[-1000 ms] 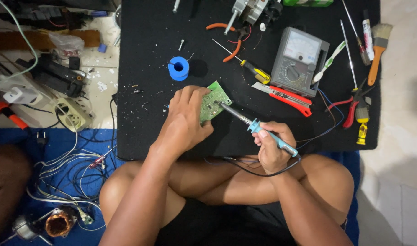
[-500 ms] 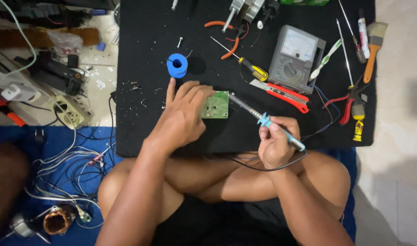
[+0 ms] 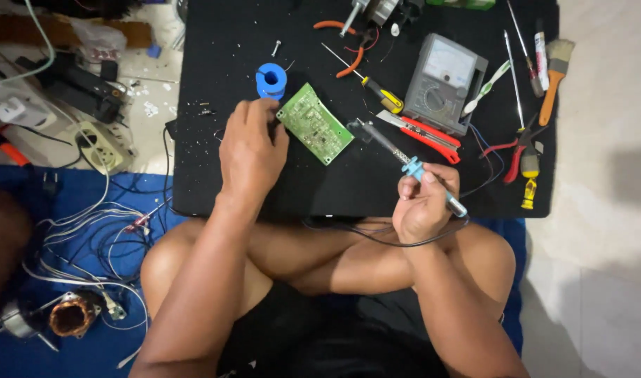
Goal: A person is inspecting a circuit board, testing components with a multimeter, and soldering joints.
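Circuit board [image 3: 314, 123], green and rectangular, is lying tilted on the black mat [image 3: 215, 175], just right of the left hand [image 3: 250, 150] and below-right of the blue solder spool [image 3: 270, 79].

Head view: the left hand is resting palm-down on the mat, its fingertips reaching toward the spool and its thumb side just touching the board's left edge; its grip is loose and closing on nothing that shows. Half a second ago this hand was covering part of the board; now it is sitting further left and the whole board is showing. The right hand [image 3: 424, 203] is wrapping its grip tightly round the blue handle of the soldering iron [image 3: 404, 162], whose tip is hovering just beside the board's right corner; earlier the tip was lying across the board.

Right of the iron, a red-handled cutter [image 3: 425, 136], a yellow-handled screwdriver [image 3: 376, 91] and a grey meter [image 3: 448, 82] are crowding the mat, with a paintbrush [image 3: 553, 77] and red pliers [image 3: 511, 150] close to its right edge. Open mat is lying below the board, between the two hands, and along the near edge above the crossed legs. Left of the mat, white wires [image 3: 82, 231] are spreading over the blue floor covering [image 3: 26, 280].
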